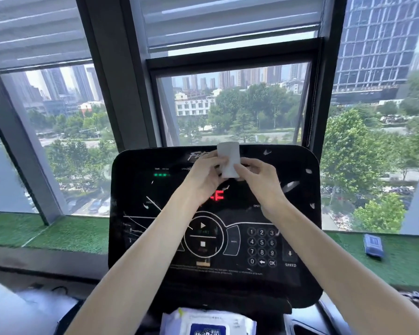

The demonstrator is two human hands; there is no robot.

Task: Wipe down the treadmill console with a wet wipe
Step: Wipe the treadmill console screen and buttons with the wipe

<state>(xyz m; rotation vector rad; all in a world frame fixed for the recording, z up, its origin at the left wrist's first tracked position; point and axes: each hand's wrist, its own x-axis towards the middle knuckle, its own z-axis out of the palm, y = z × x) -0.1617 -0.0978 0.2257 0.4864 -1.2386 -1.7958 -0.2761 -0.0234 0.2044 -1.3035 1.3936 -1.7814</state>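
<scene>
The black treadmill console (264, 189) fills the middle of the view, with a number keypad, start and stop buttons and a red lit readout. A folded white wet wipe (228, 158) is held upright in the air in front of the console's upper part. My left hand (203, 175) pinches its left edge. My right hand (259, 177) pinches its lower right edge. Both forearms reach up from the bottom of the view across the console face.
A white pack of wet wipes (208, 322) with a blue label lies just below the console. A blue object (373, 245) rests on the green turf sill (70, 234) at the right. Large windows stand behind the console.
</scene>
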